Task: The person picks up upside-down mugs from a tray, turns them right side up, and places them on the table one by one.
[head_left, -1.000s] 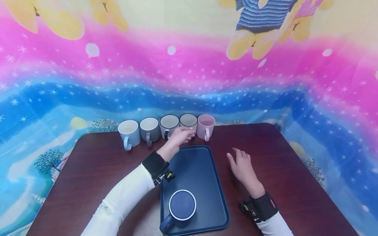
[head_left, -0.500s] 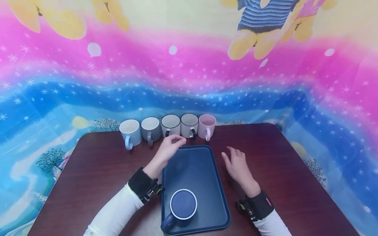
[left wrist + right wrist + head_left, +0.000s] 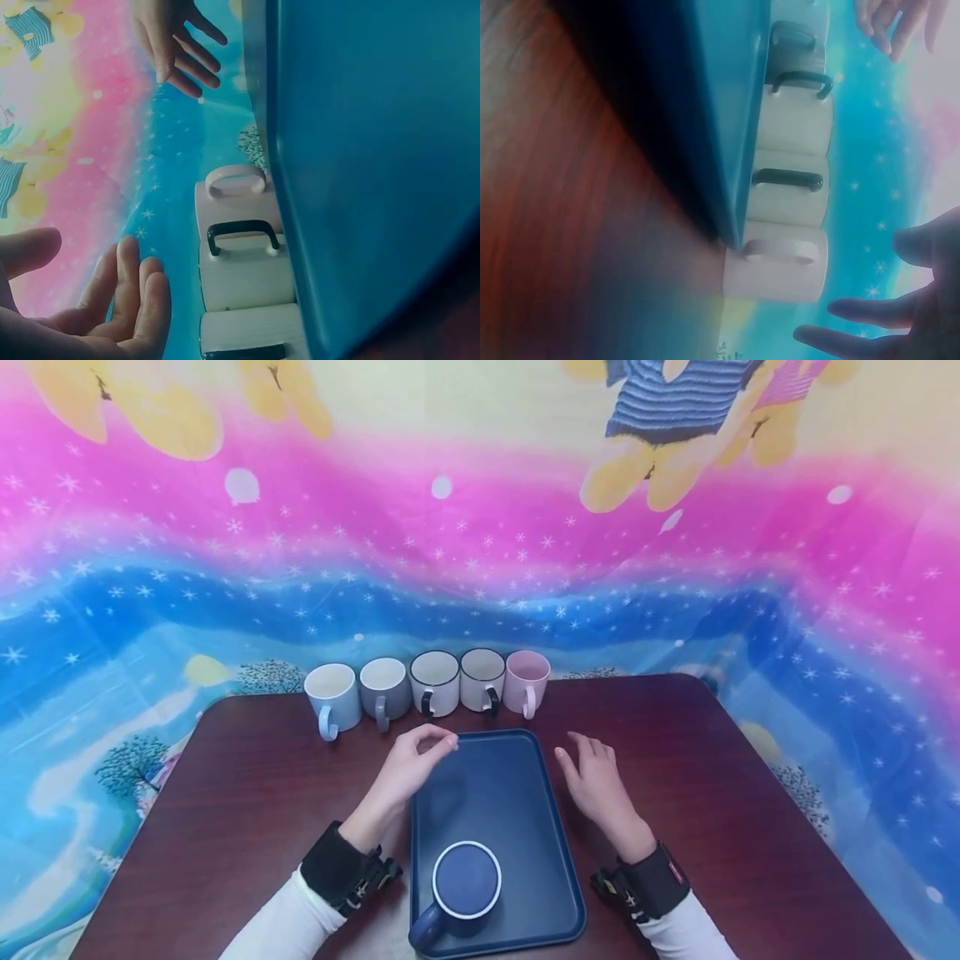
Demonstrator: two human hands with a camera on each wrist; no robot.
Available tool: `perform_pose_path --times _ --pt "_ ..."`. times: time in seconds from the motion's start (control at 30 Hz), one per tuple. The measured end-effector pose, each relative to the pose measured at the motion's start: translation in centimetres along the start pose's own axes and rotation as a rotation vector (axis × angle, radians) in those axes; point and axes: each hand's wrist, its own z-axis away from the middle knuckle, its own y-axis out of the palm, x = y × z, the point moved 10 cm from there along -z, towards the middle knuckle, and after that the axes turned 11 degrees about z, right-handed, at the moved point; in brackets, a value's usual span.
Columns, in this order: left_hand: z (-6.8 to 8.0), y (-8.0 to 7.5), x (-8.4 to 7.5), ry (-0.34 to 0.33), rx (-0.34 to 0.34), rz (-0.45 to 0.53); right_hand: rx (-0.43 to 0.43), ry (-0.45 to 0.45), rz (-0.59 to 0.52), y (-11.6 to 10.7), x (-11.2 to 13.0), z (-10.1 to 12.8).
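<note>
My left hand [image 3: 411, 766] hovers by the far left corner of the dark blue tray [image 3: 517, 827], its fingers loosely bent with nothing in them. Beyond the tray's right edge, my right hand [image 3: 597, 782] hangs with fingers apart and holds nothing. A navy mug [image 3: 467, 881] stands at the near end of the tray, handle toward the lower left. Behind the tray is a row of mugs: light blue [image 3: 333, 699], grey [image 3: 387, 692], a white mug with black handle [image 3: 442, 685], a second white mug with black handle [image 3: 480, 681], and pink [image 3: 527, 683]. In the right wrist view, the pink mug [image 3: 780, 274] is nearest.
A dark reddish-brown wooden table [image 3: 697, 768] carries everything. A printed cloth backdrop [image 3: 480, 568] surrounds its back and sides, close behind the mug row. Black wrist bands with small cameras sit on both wrists over white sleeves [image 3: 281, 918].
My left hand has drawn back from the white mugs, down and left to the tray's corner. My right hand has shifted slightly left. The mugs and tray keep their places.
</note>
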Motion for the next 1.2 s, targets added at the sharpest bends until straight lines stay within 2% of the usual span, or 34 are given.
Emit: perform_pose_path --times 0.33,0.57,0.8,1.03,1.2 --pt "1.4 -0.3 1.7 0.006 0.028 0.063 -0.012 -0.025 -0.017 -0.3 1.5 0.0" --pt "2.7 -0.9 2.5 -0.029 0.047 0.033 -0.021 -0.044 -0.026 -0.3 2.6 0.1" --pt "3.8 -1.4 2.9 -0.043 0.101 0.024 -0.023 -0.047 -0.032 -0.4 3.5 0.1" --pt "4.9 -1.6 2.8 -0.020 0.174 0.001 -0.042 -0.075 -0.039 -0.5 4.3 0.0" --pt "5.4 -1.9 3.0 -0.020 0.196 -0.012 -0.047 -0.091 -0.042 -0.5 4.9 0.0"
